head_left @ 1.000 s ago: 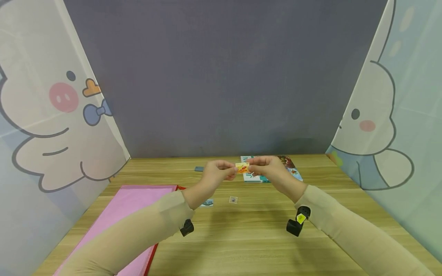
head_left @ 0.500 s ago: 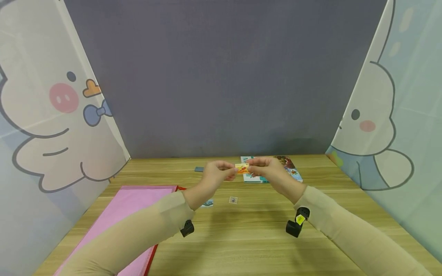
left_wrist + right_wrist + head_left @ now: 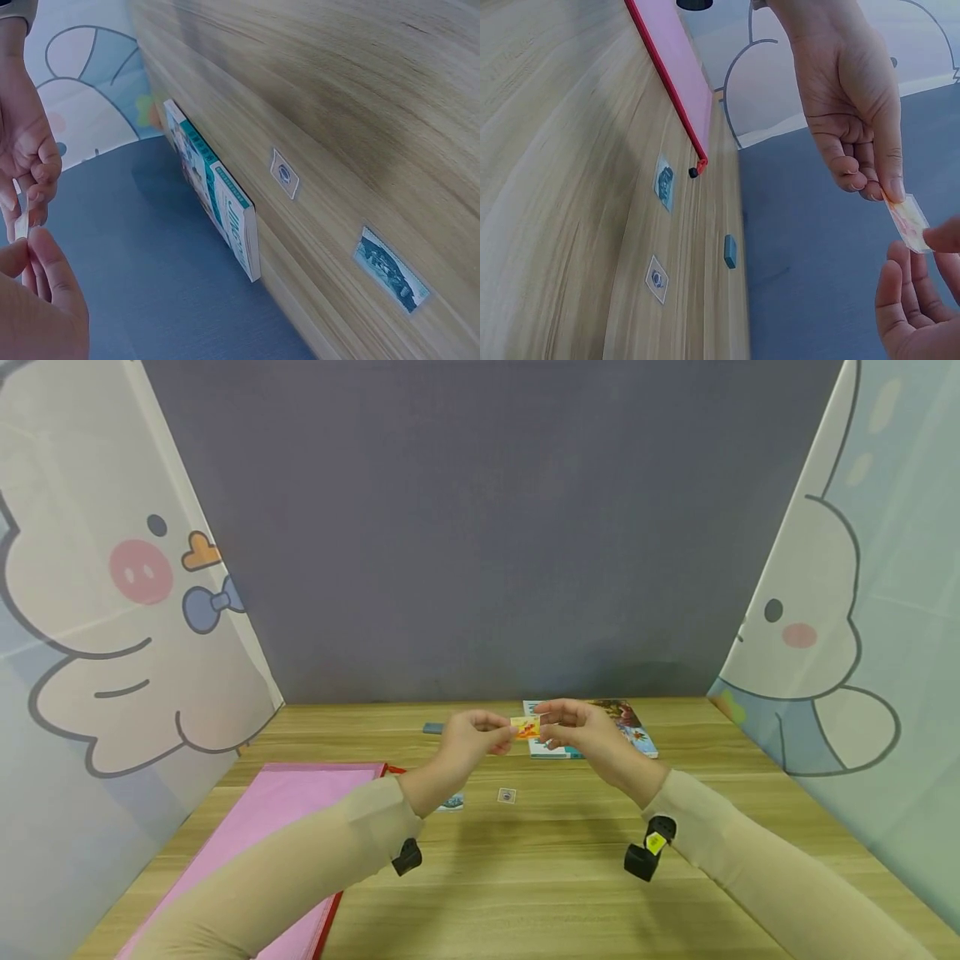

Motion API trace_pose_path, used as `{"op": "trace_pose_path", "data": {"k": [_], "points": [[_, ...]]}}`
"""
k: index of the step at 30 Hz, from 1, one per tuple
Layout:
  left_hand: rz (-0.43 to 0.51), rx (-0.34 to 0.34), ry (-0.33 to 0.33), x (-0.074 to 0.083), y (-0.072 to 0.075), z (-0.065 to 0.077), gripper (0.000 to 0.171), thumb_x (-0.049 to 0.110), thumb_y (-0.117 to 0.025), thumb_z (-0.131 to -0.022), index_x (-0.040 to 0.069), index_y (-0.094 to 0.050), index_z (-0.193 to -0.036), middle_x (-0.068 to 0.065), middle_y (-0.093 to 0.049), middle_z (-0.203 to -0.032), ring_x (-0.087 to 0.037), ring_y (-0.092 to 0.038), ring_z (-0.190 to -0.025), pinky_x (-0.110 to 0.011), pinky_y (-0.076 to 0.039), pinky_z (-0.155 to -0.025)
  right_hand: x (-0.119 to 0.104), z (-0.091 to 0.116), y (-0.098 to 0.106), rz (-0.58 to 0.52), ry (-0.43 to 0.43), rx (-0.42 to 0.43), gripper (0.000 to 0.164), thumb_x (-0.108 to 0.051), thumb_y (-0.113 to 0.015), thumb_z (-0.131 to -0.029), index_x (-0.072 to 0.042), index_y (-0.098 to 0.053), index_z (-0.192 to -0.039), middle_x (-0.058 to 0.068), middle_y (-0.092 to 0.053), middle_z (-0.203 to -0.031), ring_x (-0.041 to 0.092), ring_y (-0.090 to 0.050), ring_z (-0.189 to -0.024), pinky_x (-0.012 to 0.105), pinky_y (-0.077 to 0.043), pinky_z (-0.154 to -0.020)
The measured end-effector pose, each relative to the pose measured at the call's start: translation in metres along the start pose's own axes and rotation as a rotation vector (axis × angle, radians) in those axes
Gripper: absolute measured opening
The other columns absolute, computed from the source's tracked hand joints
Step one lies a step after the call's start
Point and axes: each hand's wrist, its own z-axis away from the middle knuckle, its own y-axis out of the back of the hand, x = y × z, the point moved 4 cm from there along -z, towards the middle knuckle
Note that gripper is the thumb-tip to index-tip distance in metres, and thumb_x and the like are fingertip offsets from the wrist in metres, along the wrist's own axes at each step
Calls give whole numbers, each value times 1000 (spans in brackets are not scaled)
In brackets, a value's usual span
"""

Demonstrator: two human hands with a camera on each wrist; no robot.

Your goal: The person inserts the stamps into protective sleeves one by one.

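My left hand [image 3: 474, 732] pinches one edge of a small yellow and orange stamp [image 3: 526, 727] between thumb and fingers, above the table. In the right wrist view the stamp [image 3: 908, 222] has a clear border, and the left thumb presses its near end. My right hand [image 3: 583, 727] is at the stamp's other side, with fingers spread and the index finger lifted from it. Its thumb [image 3: 943, 235] overlaps the stamp's edge; whether it touches is unclear. Below lie a small square stamp [image 3: 507, 795] and a teal stamp [image 3: 391, 268], partly hidden by the left wrist in the head view.
Books [image 3: 637, 737] lie at the back behind the right hand. A small blue block [image 3: 432, 727] sits to their left. A pink pouch with red edging [image 3: 315, 793] covers the left side of the wooden table [image 3: 525, 893]. Cartoon-printed panels and a dark back wall surround the table.
The right fingers have loosened and spread away from the stamp, which they pinched before. The left hand keeps its pinch and hardly moves.
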Motion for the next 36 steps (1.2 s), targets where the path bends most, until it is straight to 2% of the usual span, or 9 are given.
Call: {"op": "trace_pose_path", "data": {"k": [2,5,9,16,20,26,31,36], "points": [[0,3,-2,0,0,0,16,13,-74,-86,1,-71,-97,-24,-71,-98,-33,-70,-83,-33,-61,-71,1,1,0,13,8,-3,40,-11,-64,-93,-5,-55,-131,8,-62,-111,21,-64,-96,31,-57,-82],[2,5,1,-1,0,1,18,12,-75,-85,3,-70,-100,-22,-71,-95,-28,-70,-76,-30,-60,-66,4,1,0,19,18,-2,43,-8,-66,-92,-5,-54,-133,10,-62,-110,17,-65,-94,31,-57,-82],[15,-2,-2,-3,0,1,23,12,-75,-86,5,-68,-106,-20,-73,-93,-16,-68,-67,-28,-60,-64,7,1,0,20,18,6,44,-7,-66,-91,-4,-54,-134,8,-61,-107,15,-65,-91,30,-57,-82],[21,-17,-12,-4,0,3,27,13,-74,-86,9,-68,-112,-21,-72,-93,-12,-65,-61,-28,-60,-62,9,3,-1,6,26,19,46,-4,-66,-91,-1,-53,-135,6,-62,-102,13,-66,-89,28,-57,-80],[-11,-26,-44,-4,0,3,29,13,-75,-86,10,-68,-114,-17,-73,-91,-13,-66,-64,-29,-60,-63,10,3,0,8,30,19,47,-5,-65,-92,1,-51,-136,7,-63,-102,12,-65,-89,28,-57,-79],[-95,-56,-113,-4,0,2,33,13,-74,-85,13,-65,-118,-11,-73,-93,-18,-69,-79,-31,-60,-66,12,4,2,10,19,22,45,-6,-63,-93,-2,-51,-137,7,-62,-102,14,-65,-90,29,-56,-79],[-135,-77,-128,-4,-5,2,33,11,-73,-87,14,-64,-118,-11,-72,-93,-19,-68,-82,-30,-58,-69,16,5,5,21,8,30,44,-7,-63,-93,-4,-53,-136,7,-61,-102,16,-64,-91,30,-56,-80],[-117,-86,-122,-9,-12,0,30,11,-72,-88,12,-64,-116,-12,-72,-94,-20,-68,-82,-31,-58,-72,22,7,10,40,-10,38,45,-8,-64,-93,-5,-53,-136,5,-61,-101,21,-64,-94,31,-56,-81]]}}
